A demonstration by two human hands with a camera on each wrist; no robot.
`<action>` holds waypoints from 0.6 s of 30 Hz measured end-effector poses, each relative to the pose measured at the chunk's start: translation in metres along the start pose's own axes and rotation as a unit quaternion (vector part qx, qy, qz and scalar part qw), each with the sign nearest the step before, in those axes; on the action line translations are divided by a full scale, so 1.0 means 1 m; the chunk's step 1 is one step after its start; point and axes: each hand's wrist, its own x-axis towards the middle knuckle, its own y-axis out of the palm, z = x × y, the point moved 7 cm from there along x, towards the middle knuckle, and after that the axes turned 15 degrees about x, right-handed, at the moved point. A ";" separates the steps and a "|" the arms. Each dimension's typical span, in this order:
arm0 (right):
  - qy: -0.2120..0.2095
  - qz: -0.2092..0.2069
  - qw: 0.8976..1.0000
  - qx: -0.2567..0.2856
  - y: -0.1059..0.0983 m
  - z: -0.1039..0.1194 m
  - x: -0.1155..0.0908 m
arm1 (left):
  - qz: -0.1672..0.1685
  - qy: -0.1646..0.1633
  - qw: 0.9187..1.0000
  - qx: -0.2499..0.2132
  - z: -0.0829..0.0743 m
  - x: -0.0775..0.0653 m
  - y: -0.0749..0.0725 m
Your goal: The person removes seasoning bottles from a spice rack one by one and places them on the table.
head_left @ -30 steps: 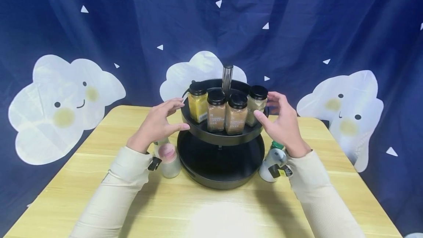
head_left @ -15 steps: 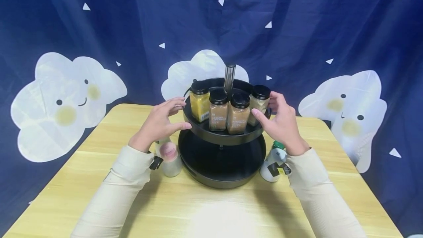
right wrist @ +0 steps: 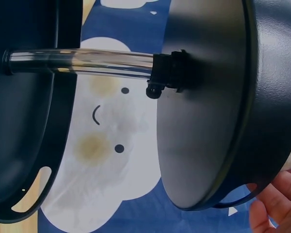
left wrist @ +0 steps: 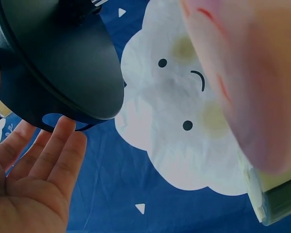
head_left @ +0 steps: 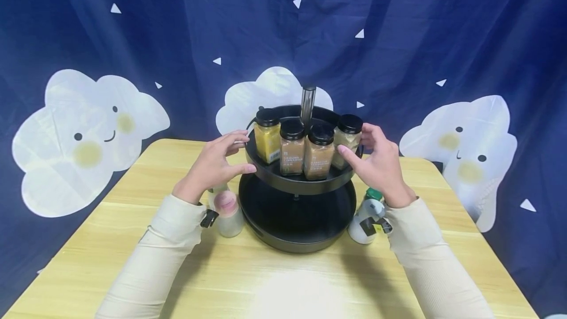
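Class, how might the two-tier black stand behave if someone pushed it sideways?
The stand would probably be top-heavy, since four filled jars stand on its upper tray. It may wobble a little, as a single slim post joins the trays. The wide, round lower tray on the table should help resist tipping.

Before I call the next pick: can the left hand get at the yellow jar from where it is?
Probably yes. The left hand is close beside the yellow jar. Only the low wall of the upper tray seems to lie between them, and the jar's black lid is uncovered.
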 end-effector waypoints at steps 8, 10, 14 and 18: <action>0.006 -0.001 1.000 -0.003 0.000 -0.001 0.000 | 0.007 -0.007 1.000 0.004 0.000 0.000 -0.001; 0.003 -0.002 1.000 -0.003 0.000 0.000 0.001 | 0.008 -0.008 1.000 0.003 0.000 0.000 0.000; -0.004 -0.004 1.000 -0.003 -0.001 0.002 0.001 | 0.008 -0.007 1.000 0.004 0.001 0.000 0.000; -0.008 -0.006 1.000 -0.004 -0.001 0.003 0.003 | 0.007 -0.005 1.000 0.005 0.001 0.000 0.001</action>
